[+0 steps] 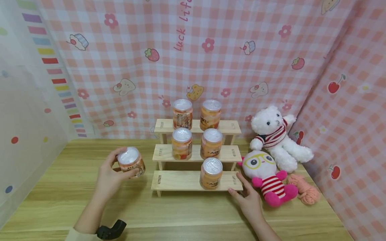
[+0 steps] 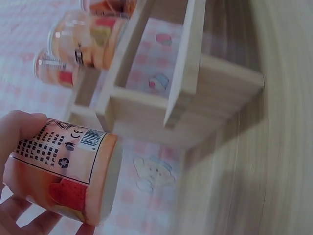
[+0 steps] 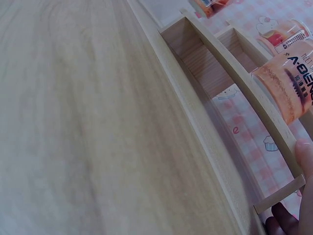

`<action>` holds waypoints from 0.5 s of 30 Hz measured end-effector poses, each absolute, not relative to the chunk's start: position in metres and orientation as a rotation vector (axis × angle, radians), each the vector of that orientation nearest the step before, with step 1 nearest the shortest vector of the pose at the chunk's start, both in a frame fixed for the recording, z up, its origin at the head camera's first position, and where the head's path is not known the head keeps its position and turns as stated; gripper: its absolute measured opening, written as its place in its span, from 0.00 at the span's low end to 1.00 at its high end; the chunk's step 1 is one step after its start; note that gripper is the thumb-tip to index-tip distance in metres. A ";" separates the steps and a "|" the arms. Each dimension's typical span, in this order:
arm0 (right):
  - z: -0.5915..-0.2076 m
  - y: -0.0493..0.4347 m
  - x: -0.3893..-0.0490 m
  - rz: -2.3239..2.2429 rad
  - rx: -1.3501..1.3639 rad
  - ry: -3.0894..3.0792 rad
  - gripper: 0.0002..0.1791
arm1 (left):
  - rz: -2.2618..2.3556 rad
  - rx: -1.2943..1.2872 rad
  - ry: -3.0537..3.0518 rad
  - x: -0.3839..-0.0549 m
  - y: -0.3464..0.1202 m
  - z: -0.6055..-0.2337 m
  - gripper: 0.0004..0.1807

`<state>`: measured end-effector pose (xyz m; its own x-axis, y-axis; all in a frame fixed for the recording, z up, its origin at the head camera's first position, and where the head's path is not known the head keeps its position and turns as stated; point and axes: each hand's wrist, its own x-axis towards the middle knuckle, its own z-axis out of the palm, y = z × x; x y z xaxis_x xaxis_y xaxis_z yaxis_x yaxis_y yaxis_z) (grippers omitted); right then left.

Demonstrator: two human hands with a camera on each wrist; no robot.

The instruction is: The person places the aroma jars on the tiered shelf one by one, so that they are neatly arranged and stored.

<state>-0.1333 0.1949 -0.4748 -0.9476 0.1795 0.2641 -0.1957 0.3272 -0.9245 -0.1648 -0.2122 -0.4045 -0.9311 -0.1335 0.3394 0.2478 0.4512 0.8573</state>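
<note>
My left hand point(image 1: 109, 177) grips a can point(image 1: 131, 161) with a silvery lid and an orange printed label, left of a wooden three-step rack point(image 1: 178, 180). In the left wrist view this can point(image 2: 63, 171) shows a barcode and stays apart from the rack. My right hand point(image 1: 248, 198) holds the right end of the lowest step, thumb at its front edge and other fingers by the end. Close to that hand, a similar can point(image 1: 211, 174) stands upright on the step's right part. Two cans stand on the middle step, and two more on the top step.
Right of the rack lie a pink-and-white plush doll point(image 1: 268, 179), a white teddy bear point(image 1: 272, 135) and a skein of peach yarn point(image 1: 304, 190). A checked curtain point(image 1: 144, 77) hangs behind the wooden table point(image 1: 169, 219). A black curved device point(image 1: 112, 230) sits at my left wrist.
</note>
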 end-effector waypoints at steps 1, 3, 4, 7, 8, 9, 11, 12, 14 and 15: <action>-0.478 0.196 -0.135 1.664 0.014 -2.274 0.34 | -1.483 -0.105 -2.347 -0.163 -0.210 -0.404 0.40; -0.485 0.199 -0.138 1.672 0.011 -2.272 0.35 | -1.497 -0.115 -2.346 -0.161 -0.206 -0.403 0.40; -0.489 0.200 -0.140 1.679 0.009 -2.268 0.35 | -1.502 -0.120 -2.346 -0.159 -0.203 -0.402 0.41; -0.501 0.204 -0.145 1.706 -0.004 -2.250 0.35 | -1.526 -0.132 -2.352 -0.156 -0.197 -0.401 0.41; -0.502 0.204 -0.145 1.703 -0.001 -2.248 0.35 | -1.535 -0.137 -2.355 -0.155 -0.194 -0.400 0.42; -0.504 0.205 -0.145 1.704 0.005 -2.243 0.35 | -1.543 -0.143 -2.359 -0.154 -0.191 -0.400 0.42; -0.505 0.205 -0.145 1.701 0.015 -2.234 0.35 | -1.562 -0.154 -2.368 -0.151 -0.185 -0.398 0.42; -0.505 0.205 -0.145 1.700 0.019 -2.232 0.35 | -1.573 -0.160 -2.371 -0.150 -0.182 -0.398 0.42; -0.505 0.206 -0.145 1.694 0.022 -2.233 0.35 | -1.602 -0.176 -2.373 -0.148 -0.176 -0.397 0.43; -0.505 0.206 -0.145 1.687 0.021 -2.238 0.35 | -1.615 -0.183 -2.374 -0.147 -0.173 -0.397 0.43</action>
<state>-0.1446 0.2057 -0.5047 -0.9429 0.1888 0.2744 -0.2118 0.2960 -0.9314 -0.1468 -0.1728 -0.3973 -0.9572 -0.0436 0.2860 0.2500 0.3730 0.8935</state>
